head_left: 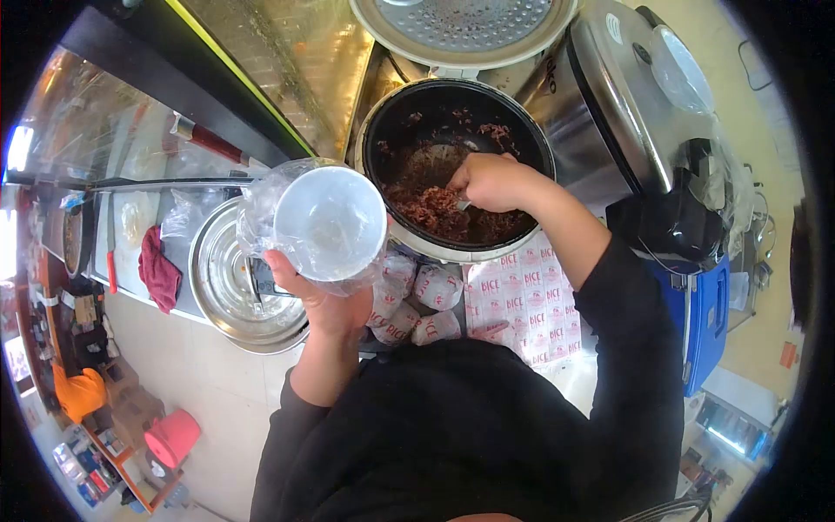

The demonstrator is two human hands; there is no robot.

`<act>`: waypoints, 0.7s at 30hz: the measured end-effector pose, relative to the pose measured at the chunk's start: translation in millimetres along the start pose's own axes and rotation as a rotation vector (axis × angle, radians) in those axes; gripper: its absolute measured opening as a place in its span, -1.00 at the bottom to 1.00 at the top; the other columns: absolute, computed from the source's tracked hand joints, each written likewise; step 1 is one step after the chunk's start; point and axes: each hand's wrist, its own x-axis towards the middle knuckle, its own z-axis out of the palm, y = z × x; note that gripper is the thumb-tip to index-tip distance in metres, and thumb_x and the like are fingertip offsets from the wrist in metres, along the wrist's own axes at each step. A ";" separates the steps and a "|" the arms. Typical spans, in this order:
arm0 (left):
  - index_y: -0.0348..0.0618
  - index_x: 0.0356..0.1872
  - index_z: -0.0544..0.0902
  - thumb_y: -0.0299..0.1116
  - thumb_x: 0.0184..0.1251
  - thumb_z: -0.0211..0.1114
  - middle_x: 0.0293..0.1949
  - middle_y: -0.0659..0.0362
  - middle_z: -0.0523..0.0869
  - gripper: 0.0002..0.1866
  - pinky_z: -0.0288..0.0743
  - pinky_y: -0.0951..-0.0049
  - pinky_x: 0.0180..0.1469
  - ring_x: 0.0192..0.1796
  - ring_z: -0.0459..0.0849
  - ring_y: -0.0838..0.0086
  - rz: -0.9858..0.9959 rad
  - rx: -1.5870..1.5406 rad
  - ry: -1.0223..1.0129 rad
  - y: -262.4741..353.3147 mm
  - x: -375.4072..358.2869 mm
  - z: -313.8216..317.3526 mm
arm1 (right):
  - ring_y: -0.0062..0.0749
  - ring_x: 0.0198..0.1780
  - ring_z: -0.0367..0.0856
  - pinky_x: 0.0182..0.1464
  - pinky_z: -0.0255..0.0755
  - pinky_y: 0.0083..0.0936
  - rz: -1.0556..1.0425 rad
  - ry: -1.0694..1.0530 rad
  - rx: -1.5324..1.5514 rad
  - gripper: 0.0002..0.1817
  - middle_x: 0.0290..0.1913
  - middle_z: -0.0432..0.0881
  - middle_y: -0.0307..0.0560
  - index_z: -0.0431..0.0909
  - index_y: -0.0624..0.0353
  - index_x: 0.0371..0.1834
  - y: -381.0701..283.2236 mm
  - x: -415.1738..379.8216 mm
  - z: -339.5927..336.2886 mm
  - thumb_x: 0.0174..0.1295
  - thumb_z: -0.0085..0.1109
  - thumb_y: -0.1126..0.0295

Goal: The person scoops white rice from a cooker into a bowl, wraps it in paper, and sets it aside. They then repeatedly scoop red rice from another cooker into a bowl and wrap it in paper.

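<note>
My left hand (323, 300) is wrapped round a white bowl (335, 222), its mouth turned up toward me and covered with clear plastic film (261, 213). Inside the black pot of the rice cooker (396, 109), my right hand (496, 183) is closed on a pale utensil (464, 205), most of which is hidden by my fingers and the rice. Reddish-brown cooked rice (426, 209) lies around the utensil, with grains stuck to the pot wall. Just below the bowl sit several wrapped rice parcels (437, 287), beside a stack of printed "RICE" paper sheets (526, 300).
A steel pan (213, 287) stands left of the parcels, partly behind my left hand. The cooker's open lid (461, 30) rises behind the pot. Another large steel cooker (591, 96) stands on the right, above a blue box (706, 322). A maroon cloth (159, 271) lies far left.
</note>
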 end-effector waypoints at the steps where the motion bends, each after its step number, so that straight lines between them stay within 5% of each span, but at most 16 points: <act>1: -0.05 0.41 0.25 0.47 0.30 -0.18 0.27 0.07 0.47 -0.10 0.36 -0.14 0.24 0.23 0.50 0.07 0.049 0.061 0.021 1.5 -0.2 2.2 | -0.11 0.10 0.61 0.17 0.31 -0.08 0.015 0.002 0.014 -0.68 0.00 0.70 -0.08 0.70 -0.07 0.01 0.6 -3.5 -0.9 0.18 0.16 0.31; 5: -0.21 0.38 0.22 0.10 0.50 -0.05 0.21 0.08 0.48 -0.34 0.34 0.29 0.28 0.22 0.48 0.28 0.140 0.174 0.177 11.8 7.4 15.1 | -0.08 0.00 0.66 0.08 0.43 -0.20 0.104 0.171 0.040 -0.69 -0.07 0.71 -0.01 0.70 -0.05 0.00 0.8 -23.9 -11.1 0.17 0.18 0.32; 8: -0.27 0.34 0.18 -0.21 0.54 0.01 0.12 0.07 0.48 -0.49 0.36 0.39 0.19 0.13 0.47 0.42 0.290 0.826 -0.019 15.0 27.4 17.4 | -0.05 -0.11 0.69 -0.03 0.51 -0.29 0.137 0.307 0.066 -0.68 -0.18 0.71 0.09 0.70 0.02 -0.04 -5.7 -44.8 -32.5 0.14 0.12 0.42; 11: -0.31 0.28 0.15 -0.27 0.52 0.09 0.04 0.09 0.47 -0.51 0.34 0.52 0.13 0.06 0.45 0.53 0.220 0.753 -0.122 5.2 33.2 41.0 | -0.10 -0.06 0.70 0.01 0.52 -0.24 0.210 0.492 0.093 -0.66 -0.16 0.73 0.00 0.75 -0.10 -0.12 -20.9 -69.8 -57.4 0.09 0.06 0.39; 15: -0.25 0.31 0.22 0.02 0.55 -0.06 0.16 -0.01 0.51 -0.43 0.58 0.25 0.12 0.15 0.59 0.24 -0.184 0.232 -0.129 -14.7 37.2 62.4 | -0.04 -0.24 0.69 -0.11 0.42 -0.21 -0.066 0.835 -0.218 -0.66 -0.34 0.70 0.04 0.74 0.02 -0.15 -42.0 -91.5 -65.6 0.02 0.06 0.48; 18: -0.22 0.36 0.23 0.23 0.51 -0.24 0.24 -0.06 0.49 -0.28 0.58 0.13 0.18 0.21 0.57 0.09 -0.417 -0.094 -0.200 -20.4 40.2 67.6 | -0.20 -0.27 0.65 -0.14 0.31 -0.23 -0.076 1.004 -0.533 -0.75 -0.43 0.69 -0.11 0.72 -0.01 -0.30 -72.0 -98.5 -49.9 -0.02 0.12 0.48; 21: -0.21 0.39 0.21 0.32 0.46 -0.33 0.23 -0.09 0.50 -0.20 0.57 0.05 0.20 0.21 0.57 0.04 -0.476 -0.045 -0.235 -11.0 38.3 59.1 | -0.21 -0.26 0.66 -0.13 0.33 -0.21 -0.037 1.096 -0.506 -0.77 -0.43 0.69 -0.12 0.72 0.00 -0.31 -72.2 -109.7 -60.1 -0.03 0.13 0.48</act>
